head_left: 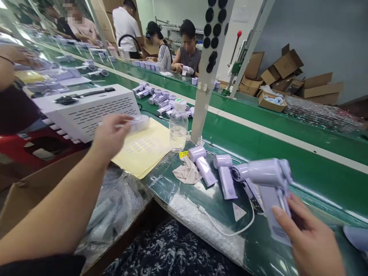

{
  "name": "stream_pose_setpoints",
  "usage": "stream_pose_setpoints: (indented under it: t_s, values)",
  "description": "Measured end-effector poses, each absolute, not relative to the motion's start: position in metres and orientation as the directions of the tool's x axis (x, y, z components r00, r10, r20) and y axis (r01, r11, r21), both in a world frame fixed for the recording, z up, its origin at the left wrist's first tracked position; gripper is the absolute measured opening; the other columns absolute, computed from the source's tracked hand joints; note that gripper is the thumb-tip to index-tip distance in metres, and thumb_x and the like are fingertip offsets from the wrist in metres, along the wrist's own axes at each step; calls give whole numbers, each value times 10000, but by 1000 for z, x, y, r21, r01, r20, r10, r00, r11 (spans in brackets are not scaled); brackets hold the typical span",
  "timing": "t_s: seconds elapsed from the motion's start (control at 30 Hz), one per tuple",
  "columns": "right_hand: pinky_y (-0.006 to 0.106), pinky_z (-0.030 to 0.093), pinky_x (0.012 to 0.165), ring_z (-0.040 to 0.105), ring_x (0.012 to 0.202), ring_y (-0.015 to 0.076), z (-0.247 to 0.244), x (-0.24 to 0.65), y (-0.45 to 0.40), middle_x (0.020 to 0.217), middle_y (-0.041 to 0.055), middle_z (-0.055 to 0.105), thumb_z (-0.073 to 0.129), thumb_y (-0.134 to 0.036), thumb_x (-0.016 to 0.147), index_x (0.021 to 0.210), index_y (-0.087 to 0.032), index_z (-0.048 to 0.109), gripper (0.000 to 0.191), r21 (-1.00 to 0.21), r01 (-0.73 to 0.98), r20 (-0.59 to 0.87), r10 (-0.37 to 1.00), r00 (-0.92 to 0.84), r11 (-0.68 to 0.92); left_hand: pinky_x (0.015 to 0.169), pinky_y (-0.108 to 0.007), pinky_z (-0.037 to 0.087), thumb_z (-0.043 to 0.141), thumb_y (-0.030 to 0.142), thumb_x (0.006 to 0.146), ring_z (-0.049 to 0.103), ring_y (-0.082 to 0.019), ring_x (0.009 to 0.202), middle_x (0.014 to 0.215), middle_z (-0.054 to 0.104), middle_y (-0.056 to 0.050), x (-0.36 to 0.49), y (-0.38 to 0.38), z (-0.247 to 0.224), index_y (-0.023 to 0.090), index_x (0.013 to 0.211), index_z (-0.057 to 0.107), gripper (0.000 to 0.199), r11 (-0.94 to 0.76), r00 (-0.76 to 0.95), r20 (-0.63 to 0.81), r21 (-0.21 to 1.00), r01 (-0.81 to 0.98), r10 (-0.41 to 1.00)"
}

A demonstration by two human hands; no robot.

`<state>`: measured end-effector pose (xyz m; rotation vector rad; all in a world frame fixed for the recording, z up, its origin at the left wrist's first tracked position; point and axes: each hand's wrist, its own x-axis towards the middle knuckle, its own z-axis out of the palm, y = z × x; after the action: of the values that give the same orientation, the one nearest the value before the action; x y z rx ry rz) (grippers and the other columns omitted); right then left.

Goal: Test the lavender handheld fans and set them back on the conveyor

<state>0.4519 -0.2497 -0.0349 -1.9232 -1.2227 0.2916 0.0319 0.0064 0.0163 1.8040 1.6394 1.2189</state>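
Note:
My right hand (pixel 309 226) grips the handle of a pale purple handheld fan (pixel 266 172), held up at the right with its barrel pointing left. My left hand (pixel 113 132) reaches to the far left, over a yellow sheet (pixel 149 151) bearing rows of small pale stickers. Its fingers are pinched together beside a translucent plastic box (pixel 139 123); motion blur hides what is between them. More purple fans, one (pixel 202 166) and another (pixel 225 176), lie on the green bench top, with a third partly behind the held one. A crumpled beige cloth (pixel 187 171) lies beside them.
A clear bottle (pixel 178 128) stands near a metal post (pixel 205 76). A white cable (pixel 218 230) crosses bubble wrap (pixel 198 220) at the front edge. A slotted white box (pixel 94 111) stands left. Beyond runs a green conveyor (pixel 258 145) with fans; several people work around it.

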Motion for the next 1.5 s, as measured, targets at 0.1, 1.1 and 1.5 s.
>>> stream_pose_setpoints:
  t_s: [0.1, 1.1, 1.5]
  values:
    - [715, 433, 1068, 578, 1303, 462, -11, 392, -228, 1418, 168, 640, 703, -598, 832, 1174, -219, 772, 515, -808, 578, 213, 858, 468, -114, 818, -480, 600, 591, 687, 854, 697, -295, 876, 921, 744, -104, 108, -52, 2, 216, 921, 775, 510, -260, 520, 96, 932, 252, 849]
    - [245, 338, 530, 453, 513, 110, -29, 323, -226, 556, -63, 501, 560, -479, 1003, 827, -202, 570, 328, -988, -17, -154, 982, 111, -153, 894, -457, 617, 712, 865, 583, 689, -359, 1132, 1049, 745, -100, 239, -93, -7, 184, 628, 635, 687, 449, 564, 22, 581, -679, 825]
    - [236, 333, 482, 387, 457, 108, -37, 307, -227, 521, -90, 378, 451, -546, 1044, 765, -238, 468, 415, -982, -168, -134, 953, 270, -91, 852, -433, 613, 734, 867, 532, 733, -318, 964, 975, 779, -93, 242, -104, -23, 193, 649, 682, 686, 264, 436, 119, 646, -717, 892]
